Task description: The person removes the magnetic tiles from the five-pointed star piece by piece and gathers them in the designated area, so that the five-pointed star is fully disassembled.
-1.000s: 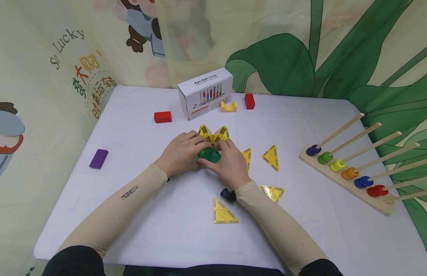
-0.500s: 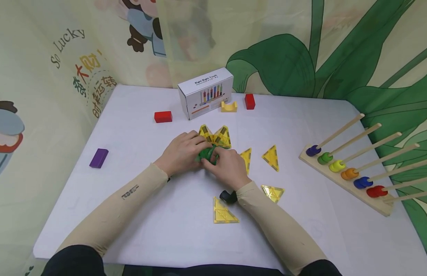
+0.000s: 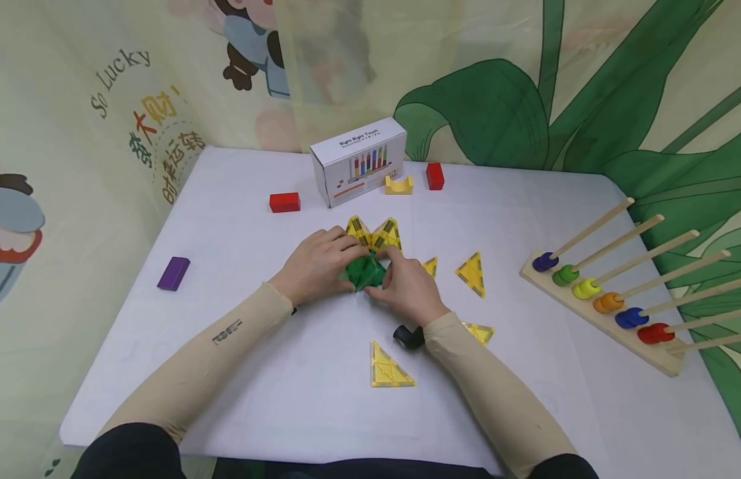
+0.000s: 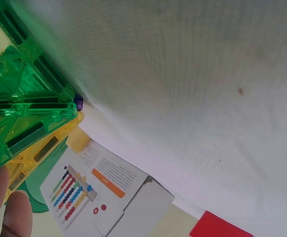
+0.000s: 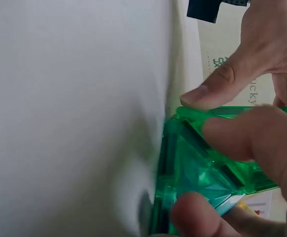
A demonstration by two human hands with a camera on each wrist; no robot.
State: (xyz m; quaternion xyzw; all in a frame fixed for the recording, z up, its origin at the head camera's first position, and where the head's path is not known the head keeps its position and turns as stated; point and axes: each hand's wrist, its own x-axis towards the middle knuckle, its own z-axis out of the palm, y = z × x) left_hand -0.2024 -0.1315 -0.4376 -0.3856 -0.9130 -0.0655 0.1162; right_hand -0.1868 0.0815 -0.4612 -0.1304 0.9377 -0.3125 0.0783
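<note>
Between my two hands, in the middle of the table, stands a faceted form of green translucent magnetic tiles (image 3: 366,273). My left hand (image 3: 322,263) holds its left side, with the thumb along an edge in the right wrist view. On the other side my right hand (image 3: 414,287) grips the green tiles between thumb and finger; both digits lie on them in the right wrist view. Yellow magnetic tiles (image 3: 385,234) stand tilted up just behind the green ones. In the left wrist view the green tiles (image 4: 27,94) lie against a yellow tile (image 4: 42,150).
Loose yellow triangle tiles (image 3: 390,367) lie to the right and in front. At the back are a white box (image 3: 358,163), a yellow arch block (image 3: 398,185) and red blocks (image 3: 285,202). A purple block (image 3: 173,273) lies left; a wooden bead rack (image 3: 604,313) stands right.
My right hand has shifted on the green tiles and moved slightly right, so more of their faceted shape shows. The left hand has stayed nearly still.
</note>
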